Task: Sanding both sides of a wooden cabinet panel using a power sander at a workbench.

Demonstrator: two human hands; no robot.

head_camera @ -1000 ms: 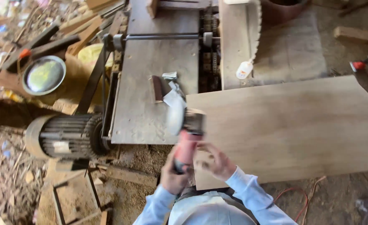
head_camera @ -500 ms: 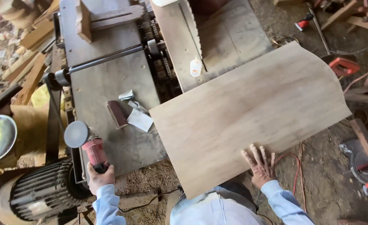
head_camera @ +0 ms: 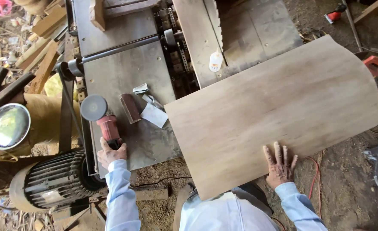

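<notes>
On the grey steel machine table [head_camera: 125, 77] my left hand [head_camera: 110, 152] grips the red disc sander [head_camera: 101, 117], its length pointing far, while my right hand [head_camera: 279, 164] lies open and flat on the broad pale plywood sheet [head_camera: 274, 111] to its right.

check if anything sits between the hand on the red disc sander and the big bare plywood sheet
Yes. Between the left hand on the red disc sander and the plywood sheet, a dark sanding block and pale paper scraps lie on the grey metal machine table. The right hand rests flat on the sheet.

Sandpaper scraps [head_camera: 148, 109] crowd the steel table [head_camera: 120, 72] between grinder [head_camera: 101, 119] and plywood sheet [head_camera: 274, 107].
</notes>
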